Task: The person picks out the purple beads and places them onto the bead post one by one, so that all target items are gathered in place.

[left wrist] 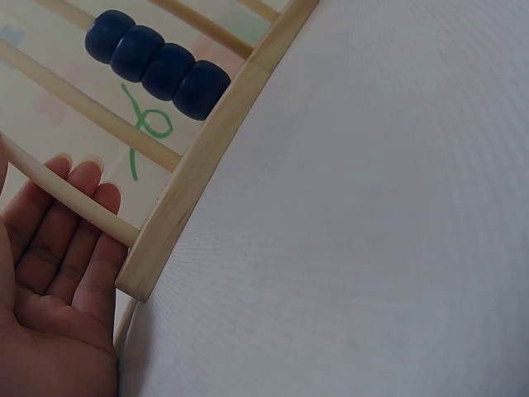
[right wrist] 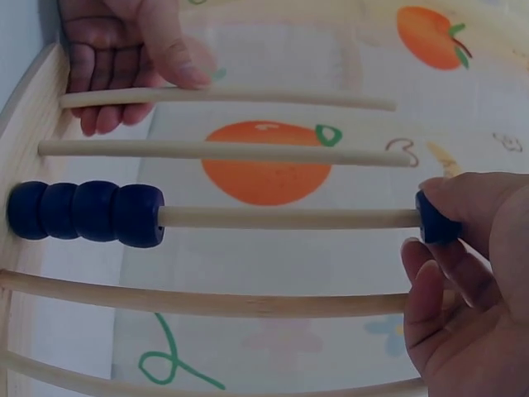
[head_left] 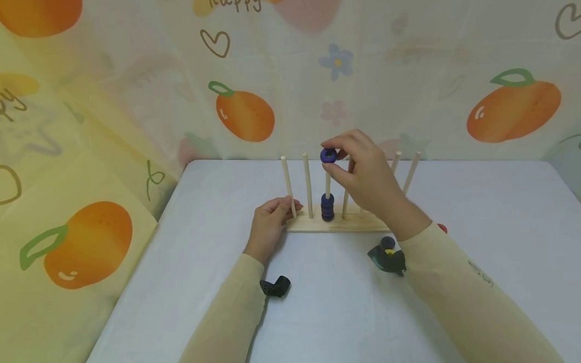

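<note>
In the head view my right hand [head_left: 374, 171] pinches a dark blue bead [head_left: 328, 156] between thumb and fingers. The bead is at the top of the third peg from the left; in the right wrist view the blue bead [right wrist: 436, 218] meets the tip of that peg [right wrist: 289, 217]. Several blue beads [right wrist: 97, 212] are stacked at the foot of the same peg. My left hand [left wrist: 58, 273] holds the left end of the wooden peg stand [left wrist: 186, 178], its thumb and fingers on either side of the leftmost peg [left wrist: 74, 197].
Other bare pegs [head_left: 308, 186] rise from the stand on both sides. Near the right forearm, a dark wrist-worn piece [head_left: 388, 259] overlaps a dark round bead [head_left: 387, 243]. A red piece [head_left: 442, 228] shows past the right sleeve. Behind the white table [head_left: 327, 322] hangs a fruit-printed cloth [head_left: 284, 56].
</note>
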`<action>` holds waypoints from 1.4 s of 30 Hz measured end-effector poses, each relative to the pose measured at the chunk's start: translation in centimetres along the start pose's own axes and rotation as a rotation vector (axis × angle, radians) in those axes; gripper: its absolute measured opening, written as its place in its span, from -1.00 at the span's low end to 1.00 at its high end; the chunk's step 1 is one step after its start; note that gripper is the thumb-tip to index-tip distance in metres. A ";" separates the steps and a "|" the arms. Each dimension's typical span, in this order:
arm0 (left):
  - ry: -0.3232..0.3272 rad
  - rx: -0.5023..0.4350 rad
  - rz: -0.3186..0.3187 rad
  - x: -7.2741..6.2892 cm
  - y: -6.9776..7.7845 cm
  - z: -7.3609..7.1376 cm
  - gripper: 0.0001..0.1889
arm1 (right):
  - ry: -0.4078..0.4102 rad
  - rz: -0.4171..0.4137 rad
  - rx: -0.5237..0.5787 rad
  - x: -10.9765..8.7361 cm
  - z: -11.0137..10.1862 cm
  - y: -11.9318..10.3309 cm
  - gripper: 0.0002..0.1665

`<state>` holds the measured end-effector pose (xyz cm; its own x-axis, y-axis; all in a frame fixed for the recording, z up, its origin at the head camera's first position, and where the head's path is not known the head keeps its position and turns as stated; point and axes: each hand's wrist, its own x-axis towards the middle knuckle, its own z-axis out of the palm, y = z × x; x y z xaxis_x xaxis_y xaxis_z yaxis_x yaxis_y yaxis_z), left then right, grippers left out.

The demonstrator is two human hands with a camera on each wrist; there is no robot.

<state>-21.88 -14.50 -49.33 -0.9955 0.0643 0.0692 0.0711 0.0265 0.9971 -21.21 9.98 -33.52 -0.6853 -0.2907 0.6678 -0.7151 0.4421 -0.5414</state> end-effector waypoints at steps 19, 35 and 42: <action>0.005 -0.009 -0.006 -0.1 0.1 0.1 -0.52 | -0.076 0.118 -0.028 -0.4 0.2 0.3 -0.63; 0.005 0.000 -0.012 -0.1 0.1 0.0 -0.51 | -0.139 0.139 -0.066 -0.4 0.1 0.4 -0.60; 0.007 -0.013 -0.019 0.0 0.2 0.0 -0.53 | -0.134 0.125 -0.065 -0.4 0.2 0.5 -0.59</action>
<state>-21.84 -14.45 -49.14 -0.9971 0.0572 0.0504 0.0514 0.0148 0.9986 -21.32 10.19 -34.13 -0.7837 -0.3382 0.5210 -0.6156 0.5345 -0.5791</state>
